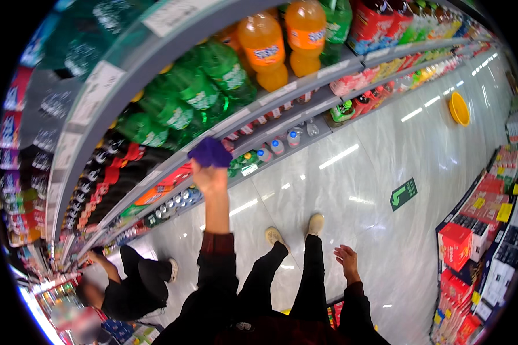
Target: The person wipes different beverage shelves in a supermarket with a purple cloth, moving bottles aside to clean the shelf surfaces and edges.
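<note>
My left hand [209,176] grips a bunched purple cloth [211,152]. The cloth is at the front edge of a grey store shelf [241,115], below a row of large green soda bottles [190,88]; whether it touches the edge I cannot tell. Two orange soda bottles [264,47] stand on that same shelf, further right. Down at my side, my right hand [347,260] hangs over the floor with its fingers apart and nothing in it.
A crouching person [134,284] in black is at the left by the shelves. Farther along the grey tiled floor [349,172] sits a yellow basin [459,108]. Stacked red boxes [455,243] line the right side. A green arrow sign [403,194] marks the floor.
</note>
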Demonstrator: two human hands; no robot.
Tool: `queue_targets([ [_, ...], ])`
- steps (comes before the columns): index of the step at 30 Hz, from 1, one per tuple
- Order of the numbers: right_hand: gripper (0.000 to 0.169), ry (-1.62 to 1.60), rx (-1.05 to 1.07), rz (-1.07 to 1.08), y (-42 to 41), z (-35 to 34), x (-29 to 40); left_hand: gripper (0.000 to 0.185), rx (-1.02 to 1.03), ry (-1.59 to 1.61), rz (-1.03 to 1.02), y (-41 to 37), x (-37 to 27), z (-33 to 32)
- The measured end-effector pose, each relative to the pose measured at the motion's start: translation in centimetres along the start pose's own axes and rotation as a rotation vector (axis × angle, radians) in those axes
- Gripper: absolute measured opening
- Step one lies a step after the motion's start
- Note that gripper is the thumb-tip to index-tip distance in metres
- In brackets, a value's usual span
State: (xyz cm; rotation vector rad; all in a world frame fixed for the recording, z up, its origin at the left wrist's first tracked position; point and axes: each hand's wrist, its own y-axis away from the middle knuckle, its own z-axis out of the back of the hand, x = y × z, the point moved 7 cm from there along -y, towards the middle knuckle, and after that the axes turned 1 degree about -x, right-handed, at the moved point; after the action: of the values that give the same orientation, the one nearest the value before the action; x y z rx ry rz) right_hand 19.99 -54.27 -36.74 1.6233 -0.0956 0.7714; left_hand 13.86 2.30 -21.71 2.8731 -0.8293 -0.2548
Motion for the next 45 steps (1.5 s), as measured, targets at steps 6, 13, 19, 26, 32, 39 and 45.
queue_targets([
  [6,0.035,0.074,0.096,-0.111,5.1,0.2,3.0,0.048,-0.513,-0.09,-0.244,-4.6,8.4,-0.6],
  [13,0.038,0.046,0.112,-0.098,5.6,2.1,6.0,0.049,-0.94,-0.206,-0.276,-6.4,23.8,-5.5],
  [19,0.038,-0.05,-0.002,-0.106,5.9,8.5,7.0,0.065,-0.928,-0.388,-0.199,-8.7,33.7,-7.1],
  [26,0.04,-0.111,-0.139,-0.116,6.6,15.2,6.6,0.077,-0.784,-0.584,-0.019,-9.8,44.0,-8.0],
  [32,0.038,-0.075,-0.087,-0.129,5.8,14.6,7.8,0.048,-0.329,-0.596,0.642,-6.8,42.2,-4.2],
  [39,0.037,0.037,0.175,-0.033,3.1,7.2,16.2,0.046,-0.09,-0.23,0.298,8.8,18.0,-14.9],
  [45,0.025,0.273,0.325,0.177,-0.1,2.4,26.5,0.054,0.174,-0.003,-0.357,13.0,-3.6,-25.3],
])
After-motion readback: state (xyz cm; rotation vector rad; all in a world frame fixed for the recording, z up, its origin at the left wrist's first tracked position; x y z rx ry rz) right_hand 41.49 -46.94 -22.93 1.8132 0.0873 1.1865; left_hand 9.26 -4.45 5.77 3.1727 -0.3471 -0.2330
